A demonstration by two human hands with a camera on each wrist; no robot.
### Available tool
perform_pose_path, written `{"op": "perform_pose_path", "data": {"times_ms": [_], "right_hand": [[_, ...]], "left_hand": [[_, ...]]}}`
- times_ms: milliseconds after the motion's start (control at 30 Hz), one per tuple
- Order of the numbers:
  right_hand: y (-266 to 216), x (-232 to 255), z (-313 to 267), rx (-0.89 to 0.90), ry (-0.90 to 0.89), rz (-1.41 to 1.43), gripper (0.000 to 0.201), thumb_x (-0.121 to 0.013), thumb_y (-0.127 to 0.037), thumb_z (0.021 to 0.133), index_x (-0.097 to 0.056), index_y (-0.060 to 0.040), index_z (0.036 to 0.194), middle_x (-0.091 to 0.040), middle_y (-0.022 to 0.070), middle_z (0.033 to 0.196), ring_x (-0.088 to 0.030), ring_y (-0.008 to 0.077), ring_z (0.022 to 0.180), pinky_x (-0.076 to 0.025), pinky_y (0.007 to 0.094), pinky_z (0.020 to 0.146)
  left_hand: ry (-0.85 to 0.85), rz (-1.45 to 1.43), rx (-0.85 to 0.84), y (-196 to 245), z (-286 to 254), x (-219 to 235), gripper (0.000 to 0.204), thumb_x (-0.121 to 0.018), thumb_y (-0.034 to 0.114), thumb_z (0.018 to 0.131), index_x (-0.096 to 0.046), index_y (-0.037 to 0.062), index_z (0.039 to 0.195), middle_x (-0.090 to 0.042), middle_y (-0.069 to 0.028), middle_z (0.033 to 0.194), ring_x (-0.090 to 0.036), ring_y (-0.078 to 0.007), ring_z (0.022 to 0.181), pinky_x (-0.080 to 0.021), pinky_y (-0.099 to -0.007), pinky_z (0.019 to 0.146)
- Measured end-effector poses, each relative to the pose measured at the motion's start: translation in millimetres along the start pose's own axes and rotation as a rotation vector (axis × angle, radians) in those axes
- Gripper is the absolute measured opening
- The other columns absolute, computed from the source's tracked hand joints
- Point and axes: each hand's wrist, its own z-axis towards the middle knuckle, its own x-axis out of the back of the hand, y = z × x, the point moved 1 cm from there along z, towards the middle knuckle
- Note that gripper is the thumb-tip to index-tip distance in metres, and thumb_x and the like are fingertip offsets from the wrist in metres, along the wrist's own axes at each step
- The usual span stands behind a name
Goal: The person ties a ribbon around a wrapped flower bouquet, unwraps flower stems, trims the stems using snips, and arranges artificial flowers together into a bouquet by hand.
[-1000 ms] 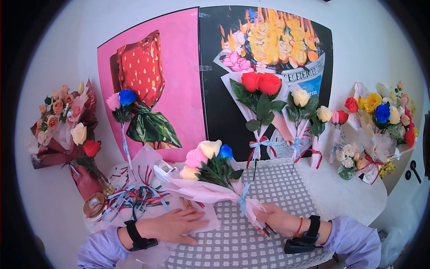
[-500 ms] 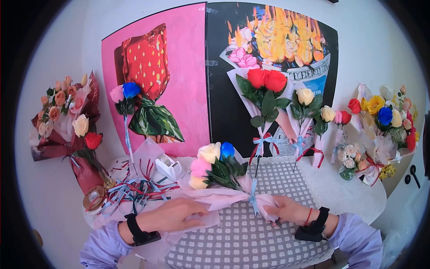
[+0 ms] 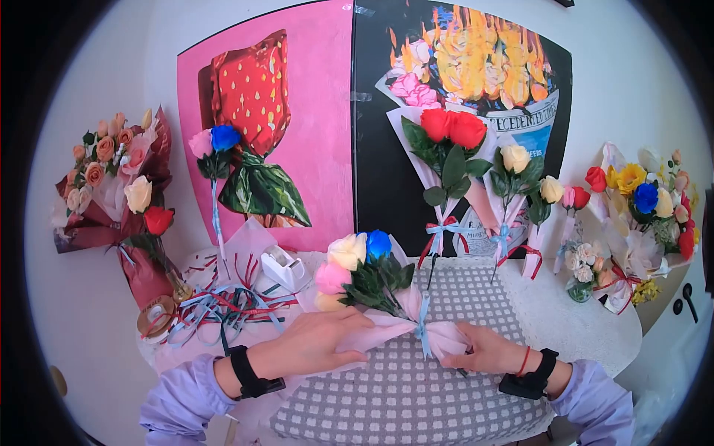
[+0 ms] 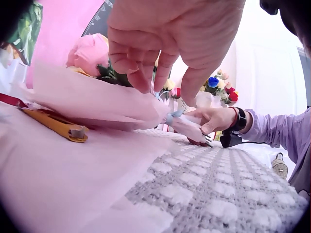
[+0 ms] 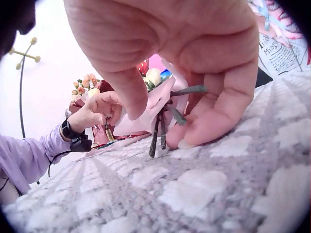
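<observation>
A bouquet of cream, pink and blue roses (image 3: 346, 251) lies across the table, flowers to the left, its pink wrapping (image 3: 374, 332) tied with a light blue ribbon (image 3: 423, 327). My right hand (image 3: 491, 351) grips the gathered paper end right of the ribbon; in the right wrist view, dark stem ends (image 5: 154, 137) stick out beside the fingers (image 5: 214, 116). My left hand (image 3: 316, 343) is at the wrapping's lower left side. In the left wrist view its fingers (image 4: 141, 68) hang loosely bent over the paper, with no clear grip; whether they touch it, I cannot tell.
Pink paper sheets (image 4: 73, 184) and an orange-handled tool (image 4: 60, 127) lie near my left hand. Behind are a tape dispenser (image 3: 285, 269), tangled ribbons (image 3: 230, 305) and a ribbon spool (image 3: 155, 320). Upright wrapped roses (image 3: 454, 130) and bouquets (image 3: 645, 201) stand at the back and sides.
My left hand has lifted off the flat paper and moved right and up to the bouquet's wrapping. The bouquet's stem end has swung up slightly with my right hand, which keeps its grip.
</observation>
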Motion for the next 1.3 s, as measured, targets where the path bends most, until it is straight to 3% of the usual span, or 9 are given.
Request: {"op": "perform_pose_path", "data": {"times_ms": [433, 533, 600, 700, 833, 933, 1000, 1100, 1300], "right_hand": [[1.0, 0.6, -0.8, -0.009, -0.003, -0.029, 0.043, -0.068, -0.031, 0.071, -0.052, 0.0029, 0.092, -0.057, 0.0169, 0.077, -0.057, 0.0263, 0.072, -0.044, 0.0336, 0.065], [-0.7, 1.9, -3.1, 0.046, -0.019, -0.011, 0.039, -0.067, -0.028, 0.073, -0.053, 0.0022, 0.094, -0.059, 0.015, 0.075, -0.058, 0.0227, 0.065, -0.045, 0.0319, 0.061], [-5.9, 2.9, -7.4, -0.051, -0.087, 0.122, 0.035, -0.066, -0.026, 0.076, -0.054, 0.0008, 0.095, -0.06, 0.0109, 0.071, -0.058, 0.0166, 0.057, -0.045, 0.0287, 0.054], [-5.7, 7.3, -12.8, -0.055, -0.11, 0.022, 0.033, -0.065, -0.025, 0.077, -0.055, 0.0002, 0.095, -0.059, 0.0064, 0.065, -0.056, 0.012, 0.051, -0.044, 0.026, 0.05], [7.4, 7.0, -19.3, 0.012, -0.069, 0.096, 0.028, -0.064, -0.025, 0.077, -0.059, -0.0005, 0.09, -0.059, 0.0054, 0.06, -0.056, 0.0122, 0.051, -0.043, 0.0264, 0.05], [6.4, 7.6, -22.6, -0.031, -0.111, 0.009, 0.023, -0.063, -0.024, 0.079, -0.062, -0.0012, 0.082, -0.059, 0.0056, 0.059, -0.056, 0.0125, 0.052, -0.043, 0.0271, 0.05], [-2.7, 5.7, -27.0, -0.044, -0.102, -0.028, 0.023, -0.062, -0.026, 0.079, -0.064, -0.0028, 0.078, -0.059, 0.0062, 0.059, -0.056, 0.0134, 0.053, -0.042, 0.0284, 0.052], [-5.1, 2.1, -31.0, -0.072, -0.119, -0.09, 0.024, -0.061, -0.028, 0.08, -0.064, -0.0038, 0.08, -0.06, 0.0066, 0.06, -0.056, 0.0159, 0.053, -0.042, 0.0294, 0.053], [-7.8, 2.2, -32.9, 0.046, -0.193, -0.139, 0.025, -0.06, -0.029, 0.08, -0.064, -0.0042, 0.079, -0.059, 0.0073, 0.059, -0.055, 0.0191, 0.053, -0.042, 0.0298, 0.054]], "left_hand": [[0.004, 0.067, -0.032, -2.6, 3.8, -8.9, 0.035, -0.064, 0.026, 0.073, -0.056, 0.0128, 0.105, -0.055, -0.0048, 0.092, -0.058, -0.0247, 0.073, -0.044, -0.0345, 0.062], [0.014, 0.119, -0.012, -6.5, 4.7, -12.0, 0.028, -0.063, 0.02, 0.073, -0.058, 0.0116, 0.099, -0.056, -0.0049, 0.085, -0.057, -0.0257, 0.07, -0.044, -0.0355, 0.059], [0.027, 0.172, 0.032, -10.9, 5.1, -14.5, 0.021, -0.061, 0.015, 0.072, -0.059, 0.01, 0.093, -0.057, -0.0047, 0.079, -0.057, -0.0258, 0.069, -0.044, -0.036, 0.057], [0.035, 0.188, 0.028, -11.3, 6.0, -13.4, 0.016, -0.06, 0.015, 0.073, -0.06, 0.009, 0.088, -0.057, -0.0044, 0.073, -0.058, -0.0257, 0.068, -0.044, -0.0355, 0.055], [0.025, 0.115, 0.082, -4.0, 7.7, -9.9, 0.022, -0.062, 0.018, 0.073, -0.059, 0.0096, 0.093, -0.057, -0.0047, 0.082, -0.058, -0.0247, 0.072, -0.045, -0.0351, 0.058], [0.185, 0.095, -0.007, 3.5, 11.1, -12.6, 0.03, -0.063, 0.02, 0.073, -0.056, 0.0106, 0.1, -0.056, -0.0043, 0.094, -0.058, -0.0239, 0.077, -0.046, -0.0349, 0.061], [0.058, 0.054, -0.016, 4.4, 12.3, -16.4, 0.036, -0.064, 0.021, 0.072, -0.053, 0.0112, 0.105, -0.053, -0.0035, 0.101, -0.057, -0.024, 0.081, -0.047, -0.035, 0.063], [-0.03, 0.093, -0.028, 1.0, 13.6, -24.0, 0.034, -0.064, 0.02, 0.072, -0.054, 0.0104, 0.104, -0.054, -0.0027, 0.099, -0.058, -0.0245, 0.081, -0.047, -0.0352, 0.063], [-0.039, 0.101, -0.037, 5.1, 19.5, -21.7, 0.032, -0.063, 0.018, 0.073, -0.054, 0.0087, 0.102, -0.054, -0.0025, 0.099, -0.058, -0.0243, 0.08, -0.046, -0.0346, 0.063]]}}
